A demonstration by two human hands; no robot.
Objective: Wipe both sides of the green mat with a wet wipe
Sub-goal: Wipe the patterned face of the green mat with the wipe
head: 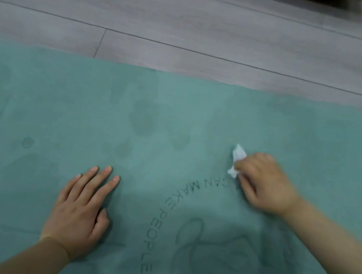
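Grey plank floor [187,26] runs beyond the green mat [67,102], which lies flat under both hands. The right hand [264,183] has its grip closed around a crumpled white wet wipe [238,159], pressed to the mat just above curved lettering [160,219]. Well to its left, the left hand [80,211] rests flat, fingers straight.

The green mat [67,107] bears curved embossed lettering reading "CAN MAKE PEOPLE", partly cut off.
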